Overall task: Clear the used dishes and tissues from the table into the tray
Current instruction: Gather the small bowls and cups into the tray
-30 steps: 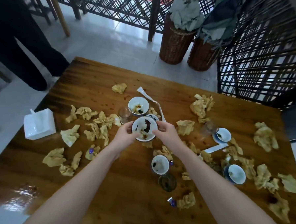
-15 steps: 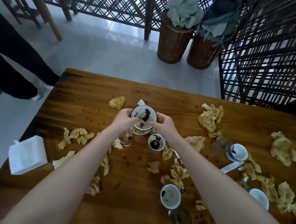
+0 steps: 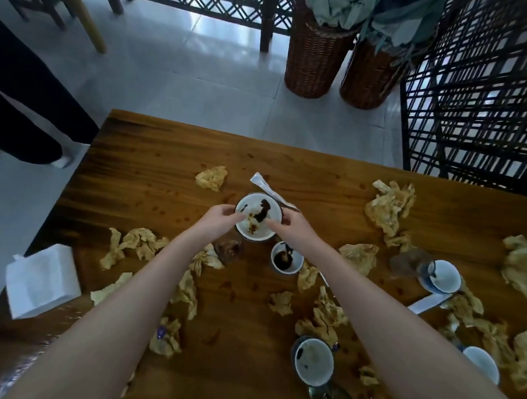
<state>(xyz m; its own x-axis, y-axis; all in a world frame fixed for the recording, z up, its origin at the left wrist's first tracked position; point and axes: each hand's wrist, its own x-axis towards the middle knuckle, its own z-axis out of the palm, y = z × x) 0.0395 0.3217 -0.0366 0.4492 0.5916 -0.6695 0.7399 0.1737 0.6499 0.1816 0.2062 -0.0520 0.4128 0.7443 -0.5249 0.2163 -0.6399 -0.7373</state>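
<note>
As we look down on the table (image 3: 153, 175), both hands are on the white bowl (image 3: 256, 229), far-centre, with the small sauce cup (image 3: 286, 260) at its 5 o'clock. Left hand (image 3: 217, 219) has the rim at 9 o'clock, right hand (image 3: 292, 228) at 3 o'clock, each grip clamped on that rim, fingers curled over the edge. The bowl's round, so we get no long axis; its mouth faces up at us. Inside we see a dark sauce smear from 12 o'clock to the centre, with yellowish scraps below it. We can't tell whether it rests on the table or on another dish. A white paper sleeve (image 3: 264, 185) lies just behind, running 10 to 4 o'clock. Crumpled tissues (image 3: 390, 206) litter the table all round, and a glass (image 3: 229, 249) stands at the bowl's 7 o'clock.
</note>
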